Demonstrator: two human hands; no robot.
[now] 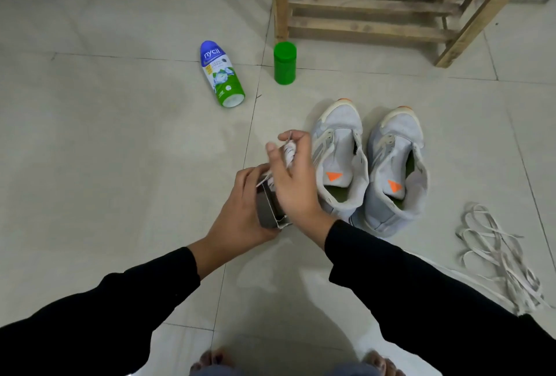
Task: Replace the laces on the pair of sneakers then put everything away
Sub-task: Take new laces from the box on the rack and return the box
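Top right of the frame, a wooden rack point(370, 5) stands on the tiled floor point(120, 150). Below it, right of centre, are the sneakers point(394, 153), side by side and touching. Their eyelets are bare, toes point to the top of the frame and heels point back at the person, so their long axis runs straight up and down the picture.

Lower right, well clear of the shoes, the old laces point(496, 258) lie in a loose heap.

Now the hands, dead centre. The left hand point(240, 213) is wrapped round a small dark box point(264, 207), whose open mouth is tipped up-frame. The right hand point(294, 186) pinches a folded bundle of new laces point(288, 151) between thumb and forefinger, its other fingers spread, and the bundle is partly out of that mouth. What else is in the box I cannot tell.

The shoes lie immediately right of the hands and the right hand is the nearer, so I'd say it feeds the first eyelet.

Upper middle, a powder bottle point(221, 73) lies on its side. A green jar point(285, 63) stands beside it with its lid on, contents hidden.
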